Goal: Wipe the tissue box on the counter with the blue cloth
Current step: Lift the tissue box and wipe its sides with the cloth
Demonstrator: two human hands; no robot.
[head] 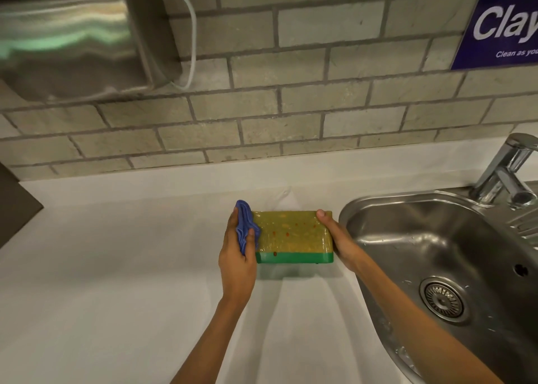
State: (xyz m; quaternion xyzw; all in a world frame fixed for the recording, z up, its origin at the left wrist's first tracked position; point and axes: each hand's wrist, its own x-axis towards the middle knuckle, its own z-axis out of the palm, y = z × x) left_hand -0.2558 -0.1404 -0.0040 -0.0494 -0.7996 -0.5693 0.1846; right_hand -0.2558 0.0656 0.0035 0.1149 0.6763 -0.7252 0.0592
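— Head view: what do we have under our hands?

— Our box (294, 236) sits flat on the white counter (116, 267), just left of the steel sink (431, 238) and a little out from the tiled wall (262, 107). Its top is yellow-green with small red dots, wrapped in glossy film, and a green band runs along the near side. A white tissue (283, 197) sticks up behind it, at the far edge.

— And the cloth?

— Bunched up blue in our left hand (237, 255). We have the cloth (246, 226) pinched between thumb and fingers, pressed against the left end of the box, with a fold poking up above the fingertips.

— What is our right hand doing?

— Our right hand (339, 238) clasps the right end of the box: the thumb lies over the far right corner of the top, the palm rests against the side. The other fingers are hidden behind the box, so we cannot tell how they sit. That forearm crosses over the rim of the sink.

— Anything else around us?

— A chrome tap (506, 171) at the sink's far right, the drain (444, 296) below it, a steel dispenser (72, 34) on the wall at upper left with a white cable (190, 34) looping beside it, and a blue sign (500, 22) at upper right.
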